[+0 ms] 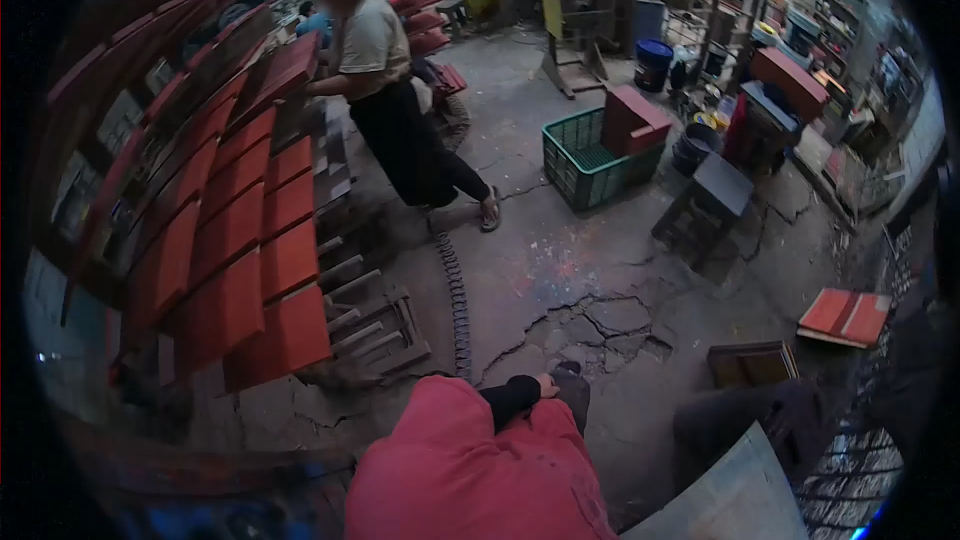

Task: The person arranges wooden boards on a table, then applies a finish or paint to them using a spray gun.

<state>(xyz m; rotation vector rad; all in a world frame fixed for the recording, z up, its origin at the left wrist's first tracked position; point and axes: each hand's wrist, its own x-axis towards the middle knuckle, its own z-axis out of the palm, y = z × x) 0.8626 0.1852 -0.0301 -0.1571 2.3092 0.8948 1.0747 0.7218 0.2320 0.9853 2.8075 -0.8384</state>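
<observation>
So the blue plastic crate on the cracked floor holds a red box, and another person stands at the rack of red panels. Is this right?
Not quite: the head view shows the crate is green, not blue. It does hold a red box, and another person does stand at the rack of red panels.

One green plastic crate [585, 165] is sitting on the cracked floor [560, 270], one blue bucket [653, 62] is standing behind it, and one co-worker [385, 90] is standing at the rack of many red panels [250, 240].

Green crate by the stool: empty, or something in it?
Not empty. The green crate stands upright on the floor with a red box-like piece sticking out above its rim at the right end. What lies deeper inside cannot be told.
</observation>
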